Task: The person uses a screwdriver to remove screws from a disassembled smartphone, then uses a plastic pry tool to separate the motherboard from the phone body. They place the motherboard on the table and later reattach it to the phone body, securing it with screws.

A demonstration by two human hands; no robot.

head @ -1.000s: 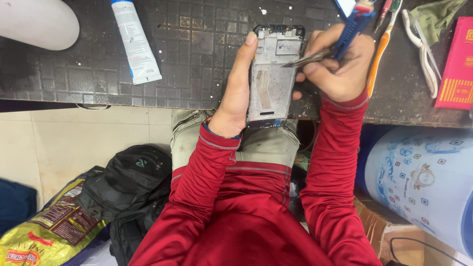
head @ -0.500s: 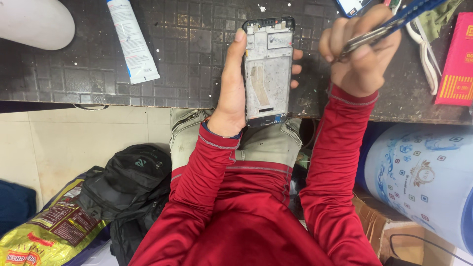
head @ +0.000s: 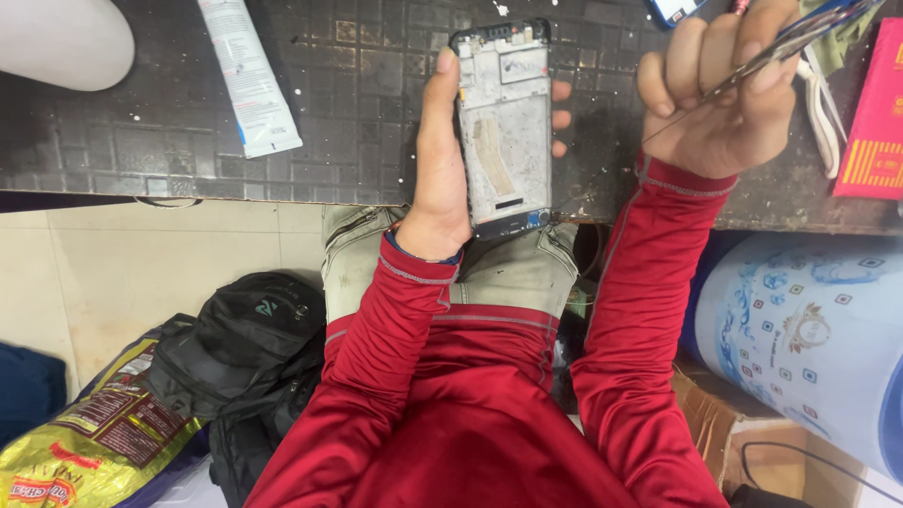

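My left hand (head: 442,179) grips an opened phone frame (head: 503,122), a grey metal chassis with a dark rim, held upright over the dark tiled worktop (head: 376,103). My thumb runs along its left edge and my fingertips show at its right edge. My right hand (head: 720,94) is closed on thin metal tweezers (head: 771,52) with a blue end, held off to the right of the phone, apart from it. Both arms wear red sleeves.
A white tube (head: 249,75) lies on the worktop at left, beside a white rounded object (head: 56,42). A pink box (head: 875,122) and white cord (head: 823,113) sit at right. Below are a black backpack (head: 235,348), a yellow bag (head: 94,442) and a blue patterned drum (head: 809,329).
My right hand has lifted the tweezers off the phone frame and drawn them up and to the right. The left hand has raised the phone a little.
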